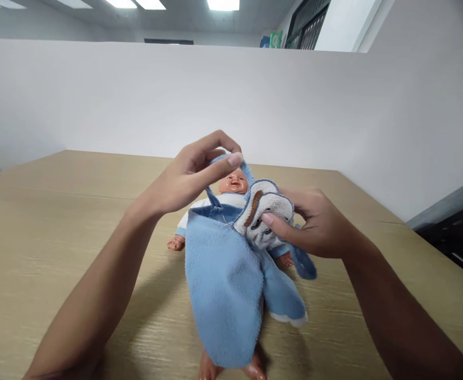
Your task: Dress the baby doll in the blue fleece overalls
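Note:
A baby doll [233, 183] lies face up on the table, its head toward the far side and its bare feet toward me. Over its body hangs a light blue terry bib [223, 285] with a strap loop and a white animal-face patch [269, 211]. My left hand [210, 166] pinches the bib's strap above the doll's head. On the other side my right hand [302, 219] grips the bib at the patch, thumb on top and fingers behind. Much of the doll's white and blue outfit is hidden beneath the cloth.
The wooden table [65, 227] spreads out around the doll. A white partition wall [156, 100] rises behind its far edge. At the right, beyond the table's side, is a dark object [456, 237] I cannot make out.

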`<state>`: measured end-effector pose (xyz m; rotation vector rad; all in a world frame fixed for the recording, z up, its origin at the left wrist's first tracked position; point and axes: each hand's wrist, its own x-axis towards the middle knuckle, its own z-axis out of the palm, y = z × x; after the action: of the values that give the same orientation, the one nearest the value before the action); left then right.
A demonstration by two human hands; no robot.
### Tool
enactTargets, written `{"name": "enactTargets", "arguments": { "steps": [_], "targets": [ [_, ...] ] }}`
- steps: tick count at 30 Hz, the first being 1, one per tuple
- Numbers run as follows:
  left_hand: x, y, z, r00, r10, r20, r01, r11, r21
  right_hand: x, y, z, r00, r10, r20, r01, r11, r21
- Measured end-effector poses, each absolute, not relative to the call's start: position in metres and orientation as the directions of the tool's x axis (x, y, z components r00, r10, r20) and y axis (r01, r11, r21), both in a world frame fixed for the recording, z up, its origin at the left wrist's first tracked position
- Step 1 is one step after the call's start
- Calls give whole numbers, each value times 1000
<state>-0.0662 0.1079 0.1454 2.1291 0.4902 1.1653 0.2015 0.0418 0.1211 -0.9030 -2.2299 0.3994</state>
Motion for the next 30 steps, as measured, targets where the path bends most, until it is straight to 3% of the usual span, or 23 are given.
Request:
{"name": "enactTargets", "arguments": {
  "steps": [3, 6, 9, 13, 16, 18, 22, 25, 28, 30],
  "targets": [
    [-73, 106, 148, 628, 613, 479, 108, -679, 726, 201, 40, 121, -459, 760, 461, 415, 642, -645],
    [-74, 103, 149, 758, 532, 377, 87, -656, 750, 200, 38, 122, -394, 786, 476, 347, 607, -715],
    [-72, 100, 150, 829, 459, 319, 85, -668, 739, 205, 39, 125, -459, 811, 363, 339, 537, -772],
    [-71, 101, 147, 862, 410, 298, 16, -610, 792, 223, 44, 131, -692, 718, 78, 484, 541, -687],
    [-72, 103, 143, 849, 396, 350, -69, -573, 817, 235, 47, 133, -742, 670, -30, 557, 590, -584],
    [-73, 105, 142, 832, 419, 364, -50, -597, 801, 241, 48, 133, -723, 691, -21, 571, 581, -580],
    [-74, 107, 144, 807, 478, 346, 85, -674, 734, 253, 49, 132, -701, 695, 160, 446, 602, -662],
    [-78, 107, 146, 859, 432, 274, 143, -717, 682, 259, 51, 129, -605, 765, 220, 444, 554, -704],
    [-79, 107, 147, 910, 367, 195, 154, -734, 661, 256, 52, 127, -591, 791, 156, 466, 494, -734],
    [-78, 107, 147, 916, 352, 194, 130, -717, 685, 250, 53, 128, -693, 720, 37, 459, 479, -748]
  ]
}}
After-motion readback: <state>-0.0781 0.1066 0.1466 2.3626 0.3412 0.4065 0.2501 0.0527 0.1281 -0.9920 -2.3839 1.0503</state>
